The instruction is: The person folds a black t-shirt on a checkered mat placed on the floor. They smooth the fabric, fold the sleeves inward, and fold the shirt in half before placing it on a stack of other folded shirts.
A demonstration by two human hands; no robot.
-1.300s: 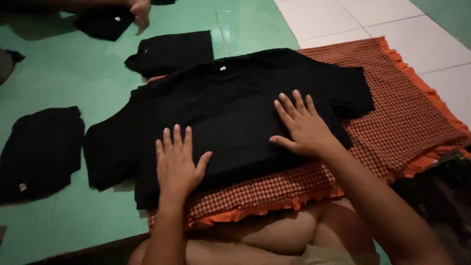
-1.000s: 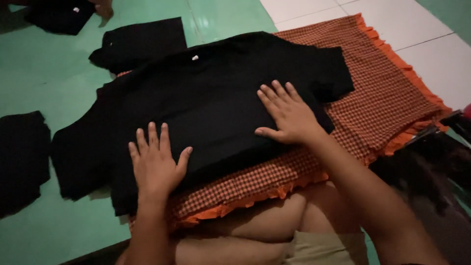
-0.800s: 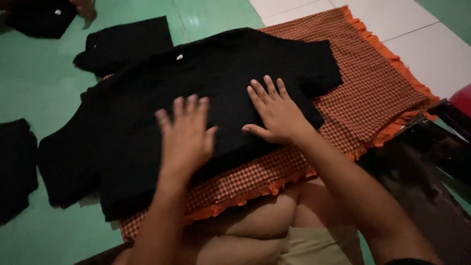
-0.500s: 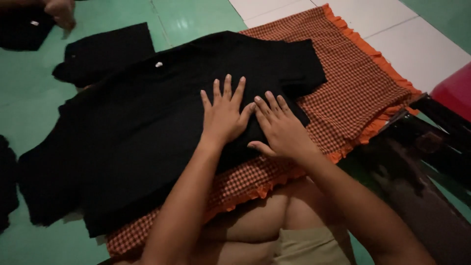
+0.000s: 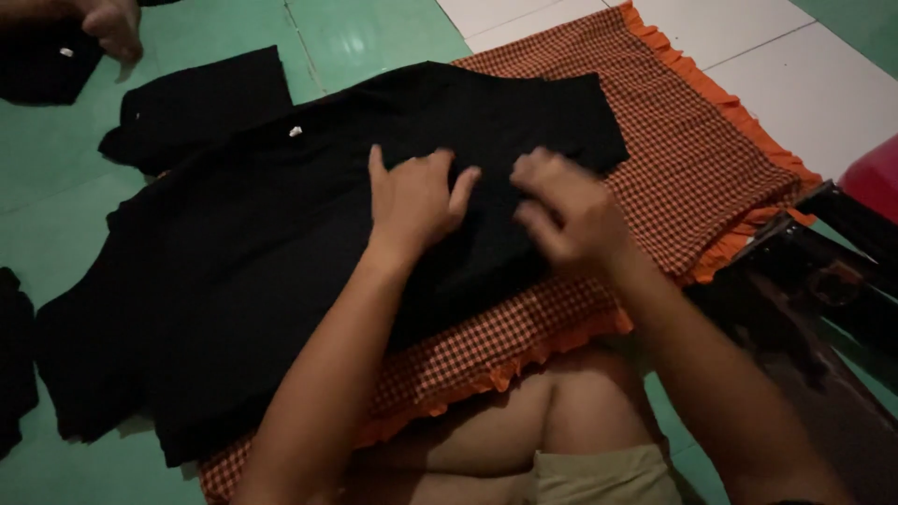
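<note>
A black T-shirt (image 5: 281,243) lies spread flat on an orange checked cloth (image 5: 692,159) with a frilled edge, on the floor in front of my knees. My left hand (image 5: 412,201) rests on the middle of the shirt with its fingers curled into the fabric. Just to its right, my right hand (image 5: 561,210) is blurred, fingers bent down and pinching the fabric near the shirt's right side. The two hands are a few centimetres apart.
Another person's hand (image 5: 108,23) at the top left touches a folded black garment (image 5: 42,70). A second folded black garment (image 5: 201,98) lies behind the shirt, and a third (image 5: 14,360) is at the left edge. A red object (image 5: 875,178) and dark clutter (image 5: 823,290) stand at the right.
My left hand slid right across the shirt until it met my right hand. Both hands went from flat with spread fingers to curled on the fabric. The view shifted right.
</note>
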